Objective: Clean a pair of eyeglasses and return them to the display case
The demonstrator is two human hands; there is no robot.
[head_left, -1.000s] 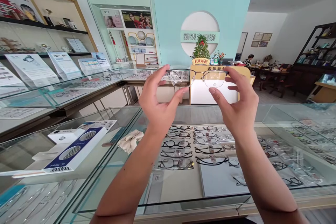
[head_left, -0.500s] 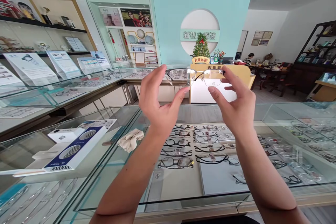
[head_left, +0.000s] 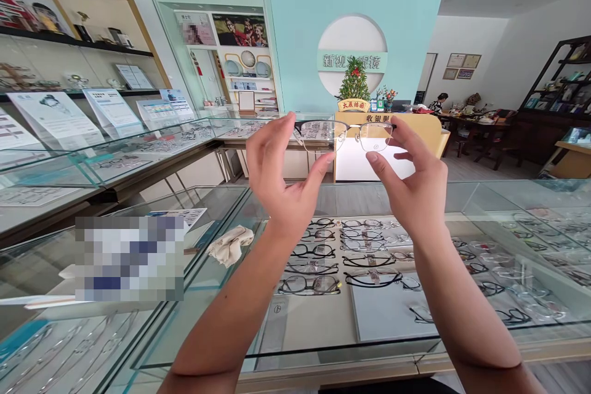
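Both my hands hold up a pair of eyeglasses [head_left: 376,135] above the glass counter, lenses facing me. The frame has a dark upper rim, thin metal lower rims and a small mark on the right lens. My left hand [head_left: 284,181] grips the left end, fingers at the upper corner and thumb below the lens. At the opposite end, my right hand [head_left: 418,178] has its index finger at the upper corner and its thumb by the lower rim. Beneath my wrists, rows of eyeglasses [head_left: 314,251] lie inside the display case.
A crumpled beige cloth [head_left: 231,245] rests on the glass display case [head_left: 341,354]. To the left is a pixelated box [head_left: 129,258]. More glass cases [head_left: 152,154] run along the left. Behind are a cashier desk [head_left: 436,135], a plant [head_left: 353,80] and a seated person [head_left: 438,103].
The eyeglasses have turned slightly in my hands, and the dark temple behind the bridge no longer shows. My left hand has shifted a little; my right hand stays nearly still.
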